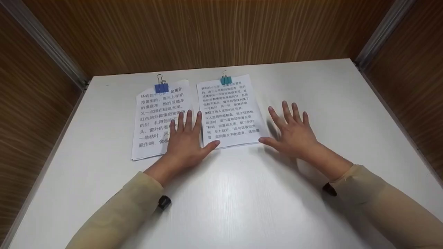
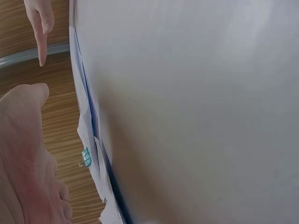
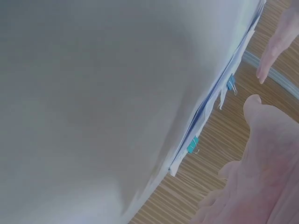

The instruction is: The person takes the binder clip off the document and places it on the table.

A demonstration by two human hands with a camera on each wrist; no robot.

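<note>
We see both sleeved forearms extended forward, palms down. The left hand, fingers straight and spread, is raised over the lower right of the left paper stack; the right hand, likewise spread, is raised just beside the right paper stack; both hold nothing. The stacks, topped by a blue clip and a teal clip, lie on the white surface, bordered by wood-grain panels.

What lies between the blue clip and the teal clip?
From the blue clip to the teal clip, the head view shows part of the left paper stack, a narrow strip of white table, then part of the right paper stack.
</note>
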